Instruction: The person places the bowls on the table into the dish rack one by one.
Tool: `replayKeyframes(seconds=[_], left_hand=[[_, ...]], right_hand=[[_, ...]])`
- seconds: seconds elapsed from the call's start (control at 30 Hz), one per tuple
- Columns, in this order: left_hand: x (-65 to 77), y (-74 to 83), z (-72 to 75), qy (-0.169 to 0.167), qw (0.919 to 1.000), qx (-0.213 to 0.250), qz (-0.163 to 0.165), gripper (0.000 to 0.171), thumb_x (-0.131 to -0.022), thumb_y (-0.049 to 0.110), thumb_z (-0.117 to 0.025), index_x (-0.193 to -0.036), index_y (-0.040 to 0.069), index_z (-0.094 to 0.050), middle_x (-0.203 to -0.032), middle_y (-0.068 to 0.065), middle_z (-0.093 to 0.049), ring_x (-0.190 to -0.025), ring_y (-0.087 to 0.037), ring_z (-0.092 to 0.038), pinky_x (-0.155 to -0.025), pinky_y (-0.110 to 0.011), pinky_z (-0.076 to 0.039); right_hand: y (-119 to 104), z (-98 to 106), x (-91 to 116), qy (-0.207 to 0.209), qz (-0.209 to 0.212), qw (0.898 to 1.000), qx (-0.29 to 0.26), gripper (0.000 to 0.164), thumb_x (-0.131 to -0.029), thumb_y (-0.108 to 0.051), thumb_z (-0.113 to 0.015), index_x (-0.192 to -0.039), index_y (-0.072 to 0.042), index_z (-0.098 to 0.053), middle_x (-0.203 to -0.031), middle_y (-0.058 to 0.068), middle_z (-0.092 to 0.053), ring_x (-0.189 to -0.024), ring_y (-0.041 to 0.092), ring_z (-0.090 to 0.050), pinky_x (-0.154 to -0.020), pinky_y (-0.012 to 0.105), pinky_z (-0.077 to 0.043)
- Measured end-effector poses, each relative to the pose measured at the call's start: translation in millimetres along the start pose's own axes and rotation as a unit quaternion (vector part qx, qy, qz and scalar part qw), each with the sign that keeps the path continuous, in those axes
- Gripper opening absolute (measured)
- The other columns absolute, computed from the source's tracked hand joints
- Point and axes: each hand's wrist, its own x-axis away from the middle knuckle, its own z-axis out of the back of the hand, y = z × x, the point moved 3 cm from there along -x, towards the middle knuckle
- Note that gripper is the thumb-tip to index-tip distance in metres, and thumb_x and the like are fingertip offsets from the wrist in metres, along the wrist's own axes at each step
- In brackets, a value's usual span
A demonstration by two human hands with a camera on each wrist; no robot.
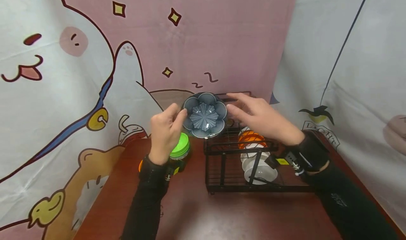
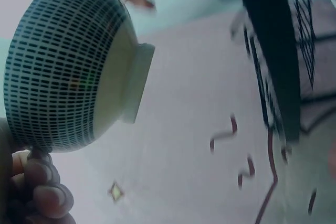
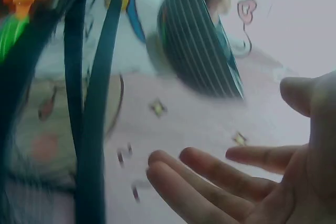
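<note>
Your left grip (image 1: 165,132) pinches a glossy grey-blue round bowl (image 1: 204,116) at the centre of the head view, petalled inside; the left wrist view instead shows its dashed outside and pale foot. Your right grip (image 1: 261,118), fingers spread wide, is apart from it, plainest in the right wrist view.

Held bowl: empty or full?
Empty: the bowl in the left hand shows its bare, patterned inside in the head view.

Pink cartoon-print cloth (image 1: 222,39) behind a glossy reddish-brown tabletop (image 1: 187,208), with pale printed cloth (image 1: 364,56) at right.
</note>
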Motion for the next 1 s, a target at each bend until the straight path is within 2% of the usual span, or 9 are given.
replayKeyframes(seconds=[0.1, 0.2, 0.33, 0.57, 0.7, 0.87, 1.0], left_hand=[[0.4, 10.2, -12.5, -0.009, 0.9995, 0.030, -0.001, 0.030, -0.097, 0.010, -0.064, -0.069, 0.007, -0.054, -0.054, -0.002, -0.036, -0.047, -0.012, -0.030, -0.047, -0.026, -0.020], [1.6, 15.2, -20.2, -0.009, 0.9991, 0.041, -0.002, 0.029, -0.097, 0.011, -0.063, -0.070, 0.006, -0.054, -0.055, -0.001, -0.035, -0.046, -0.012, -0.029, -0.046, -0.026, -0.020], [4.5, 17.1, -26.5, -0.011, 0.9996, 0.026, -0.009, 0.031, -0.097, 0.014, -0.062, -0.068, 0.007, -0.051, -0.054, 0.000, -0.032, -0.046, -0.011, -0.027, -0.046, -0.025, -0.018], [6.9, 18.3, -30.5, -0.030, 0.9993, 0.015, -0.018, 0.033, -0.096, 0.019, -0.061, -0.067, 0.010, -0.048, -0.052, 0.001, -0.034, -0.045, -0.011, -0.029, -0.046, -0.025, -0.018], [9.3, 18.1, -29.5, -0.061, 0.9978, 0.015, -0.019, 0.029, -0.098, 0.026, -0.058, -0.074, 0.011, -0.052, -0.055, 0.002, -0.040, -0.047, -0.011, -0.037, -0.047, -0.026, -0.026], [20.0, 3.9, -23.9, -0.094, 0.9955, 0.006, 0.009, 0.026, -0.102, 0.033, -0.053, -0.096, 0.010, -0.064, -0.061, 0.001, -0.049, -0.053, -0.012, -0.043, -0.051, -0.027, -0.034], [44.0, -24.4, -18.7, -0.115, 0.9916, -0.023, 0.054, 0.024, -0.103, 0.032, -0.054, -0.101, 0.011, -0.066, -0.062, 0.001, -0.051, -0.053, -0.011, -0.041, -0.052, -0.028, -0.032]], right_hand=[[-3.4, -13.9, -7.3, -0.024, -0.017, 0.996, -0.080, 0.053, -0.108, -0.034, -0.052, -0.156, -0.013, -0.042, -0.130, 0.016, -0.067, -0.098, 0.026, -0.075, -0.072, 0.040, -0.064], [-2.7, -22.2, -13.2, -0.012, -0.029, 0.992, -0.123, 0.049, -0.106, -0.021, -0.055, -0.153, -0.011, -0.045, -0.135, 0.016, -0.064, -0.114, 0.027, -0.069, -0.086, 0.041, -0.062], [3.7, -26.8, -18.3, 0.020, -0.041, 0.989, -0.139, 0.049, -0.101, -0.003, -0.050, -0.150, -0.008, -0.049, -0.144, 0.013, -0.059, -0.133, 0.025, -0.056, -0.115, 0.046, -0.043], [9.8, -29.1, -17.5, 0.029, -0.047, 0.982, -0.178, 0.050, -0.101, 0.003, -0.044, -0.150, -0.006, -0.048, -0.144, 0.015, -0.057, -0.130, 0.028, -0.058, -0.108, 0.046, -0.051], [13.4, -25.9, -14.0, 0.036, -0.037, 0.984, -0.168, 0.049, -0.102, 0.003, -0.044, -0.149, -0.008, -0.050, -0.144, 0.012, -0.058, -0.131, 0.027, -0.057, -0.112, 0.047, -0.047], [23.3, -13.5, -5.5, 0.058, -0.047, 0.983, -0.168, 0.046, -0.104, 0.001, -0.044, -0.149, -0.009, -0.050, -0.145, 0.012, -0.057, -0.131, 0.026, -0.055, -0.114, 0.048, -0.044], [36.2, 5.2, 5.9, 0.095, -0.050, 0.980, -0.166, 0.039, -0.104, 0.000, -0.045, -0.142, -0.004, -0.053, -0.136, 0.014, -0.059, -0.121, 0.020, -0.056, -0.106, 0.034, -0.048]])
